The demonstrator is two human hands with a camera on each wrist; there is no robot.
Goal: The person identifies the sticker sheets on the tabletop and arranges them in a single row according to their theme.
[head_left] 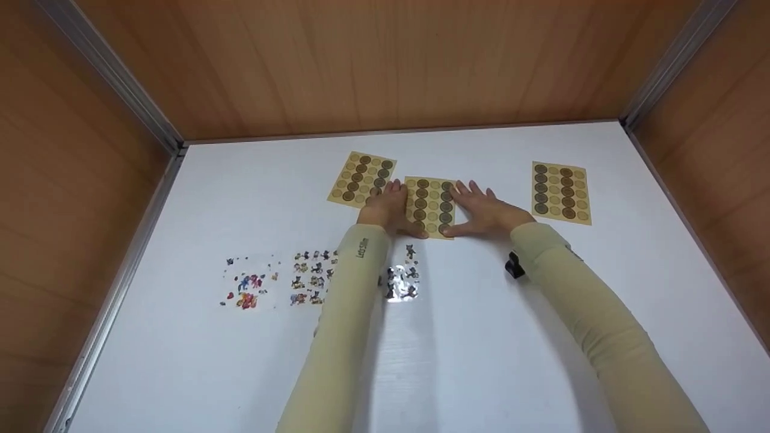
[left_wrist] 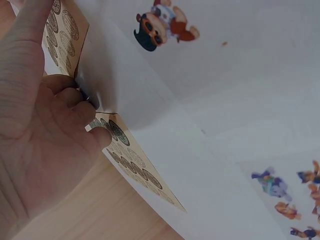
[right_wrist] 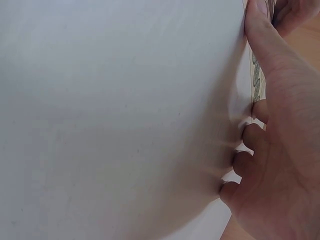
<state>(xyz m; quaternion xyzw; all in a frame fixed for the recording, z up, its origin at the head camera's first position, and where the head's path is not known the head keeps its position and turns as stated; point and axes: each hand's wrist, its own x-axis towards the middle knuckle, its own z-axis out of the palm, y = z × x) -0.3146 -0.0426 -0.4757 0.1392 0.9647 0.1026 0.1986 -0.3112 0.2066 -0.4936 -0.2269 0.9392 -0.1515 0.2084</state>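
Observation:
A tan sheet of round, coin-like stickers (head_left: 432, 210) lies flat between the two hands. The left hand (head_left: 385, 209) rests along its left edge, thumb on the lower left part, fingers stretched toward the back. On the opposite side, the right hand (head_left: 483, 213) touches the right edge with spread fingers, its index fingertip high up and its thumb at the bottom corner. A second tan sticker sheet (head_left: 355, 175) lies to the left, its lower right corner covered by the left hand. In the right wrist view, the right fingertips (right_wrist: 243, 162) press on the white table.
A third tan sheet (head_left: 560, 192) lies at the right. Transparent sheets with small cartoon stickers (head_left: 249, 284) lie nearer on the left and centre, partly hidden by the left sleeve (head_left: 355, 313). Wood-grain panels (head_left: 397, 66) close the white table (head_left: 481, 361) at the back and sides.

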